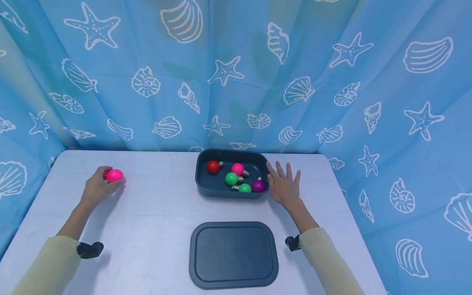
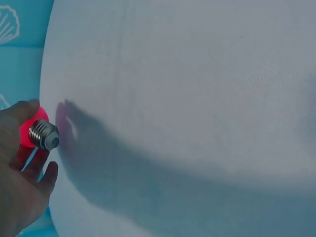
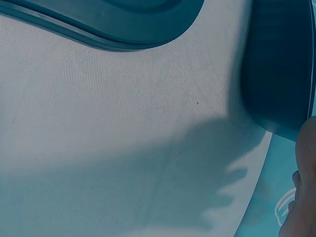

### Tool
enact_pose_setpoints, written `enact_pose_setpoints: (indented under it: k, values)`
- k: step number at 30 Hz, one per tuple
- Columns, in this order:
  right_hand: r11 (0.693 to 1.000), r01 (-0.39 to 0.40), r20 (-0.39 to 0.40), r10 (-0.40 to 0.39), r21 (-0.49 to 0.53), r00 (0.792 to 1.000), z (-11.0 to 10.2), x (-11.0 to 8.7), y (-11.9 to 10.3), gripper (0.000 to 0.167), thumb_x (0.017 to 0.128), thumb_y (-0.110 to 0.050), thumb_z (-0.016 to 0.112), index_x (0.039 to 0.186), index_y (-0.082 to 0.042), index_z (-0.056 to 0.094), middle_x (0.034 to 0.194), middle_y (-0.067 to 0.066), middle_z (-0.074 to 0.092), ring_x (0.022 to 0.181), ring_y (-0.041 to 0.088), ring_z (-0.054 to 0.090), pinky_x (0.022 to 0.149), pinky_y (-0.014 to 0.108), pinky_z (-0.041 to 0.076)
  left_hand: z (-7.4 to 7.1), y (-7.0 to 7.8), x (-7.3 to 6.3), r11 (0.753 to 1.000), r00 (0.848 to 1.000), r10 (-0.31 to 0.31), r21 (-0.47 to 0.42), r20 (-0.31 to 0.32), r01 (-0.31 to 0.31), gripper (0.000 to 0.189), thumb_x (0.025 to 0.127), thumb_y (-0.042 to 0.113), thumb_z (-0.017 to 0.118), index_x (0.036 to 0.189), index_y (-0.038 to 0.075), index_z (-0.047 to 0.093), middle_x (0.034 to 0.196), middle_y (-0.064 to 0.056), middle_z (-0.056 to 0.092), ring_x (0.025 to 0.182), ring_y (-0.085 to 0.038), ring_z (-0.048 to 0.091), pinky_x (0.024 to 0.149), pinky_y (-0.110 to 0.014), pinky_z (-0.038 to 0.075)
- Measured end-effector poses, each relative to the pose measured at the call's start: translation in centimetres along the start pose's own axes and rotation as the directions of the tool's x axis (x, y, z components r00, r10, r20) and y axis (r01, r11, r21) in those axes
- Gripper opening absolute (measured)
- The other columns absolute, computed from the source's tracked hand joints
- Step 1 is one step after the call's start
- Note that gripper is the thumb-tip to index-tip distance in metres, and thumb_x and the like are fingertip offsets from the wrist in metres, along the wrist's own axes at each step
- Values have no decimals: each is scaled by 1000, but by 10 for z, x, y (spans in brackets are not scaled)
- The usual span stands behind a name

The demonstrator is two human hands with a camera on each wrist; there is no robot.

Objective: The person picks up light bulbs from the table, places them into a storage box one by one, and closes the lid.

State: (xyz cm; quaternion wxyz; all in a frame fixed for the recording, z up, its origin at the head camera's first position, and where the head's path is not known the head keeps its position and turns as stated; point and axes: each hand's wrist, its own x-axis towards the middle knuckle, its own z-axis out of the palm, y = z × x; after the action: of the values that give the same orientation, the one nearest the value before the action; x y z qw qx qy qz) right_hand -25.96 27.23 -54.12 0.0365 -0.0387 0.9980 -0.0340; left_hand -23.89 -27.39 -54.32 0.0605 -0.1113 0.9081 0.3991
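At the table's left side my left hand (image 1: 96, 189) grips a pink light bulb (image 1: 115, 175) between thumb and fingers. In the left wrist view the bulb's silver screw base (image 2: 44, 135) points away from the palm. My right hand (image 1: 284, 185) has its fingers spread, and its thumb side touches the right end of a dark blue-grey box (image 1: 232, 195). Inside that box lie a red bulb (image 1: 213, 166), a pink bulb (image 1: 237, 169), two green bulbs, one of them the upper green bulb (image 1: 231, 178), and a purple bulb (image 1: 258, 185).
A dark blue-grey lid (image 1: 234, 255) lies flat on the white-covered table (image 1: 152, 233), nearer to me than the box. Blue curtains (image 1: 239, 102) with shell and starfish prints hang behind the table and along both sides.
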Motion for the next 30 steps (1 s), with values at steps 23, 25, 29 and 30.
enact_pose_setpoints:
  k: [23,25,29,30]
  values:
    - [1000,-2,-1,2,2,1000,-3,0,-1,55,109,-38,25,161,-22,19,164,13,17,149,44,5,114,66,-6,37,132,-17,875,871,483,-79,84,-478,61,89,6,75,140,-5,43,137,-27,50,122,-46,53,95,-53,51]
    - [1000,0,-6,0,1,1000,-2,0,-1,55,109,-38,27,161,-22,20,164,14,18,149,44,6,114,67,-5,45,142,-18,871,865,490,-91,109,-482,61,89,6,75,140,-4,44,137,-26,50,122,-44,53,95,-52,51]
    - [1000,-2,-13,2,2,1000,-2,-1,-1,55,109,-37,29,161,-22,21,163,15,19,149,44,8,114,67,-2,62,159,-17,867,853,498,-107,158,-486,58,90,7,74,140,-3,45,136,-24,52,120,-41,55,95,-50,52]
    - [1000,-2,-11,2,4,1000,-2,-1,-1,55,109,-37,29,161,-22,21,164,14,19,149,44,7,114,67,-3,66,163,-17,866,849,501,-114,168,-488,58,91,7,74,140,-3,46,136,-24,53,120,-40,55,95,-49,52]
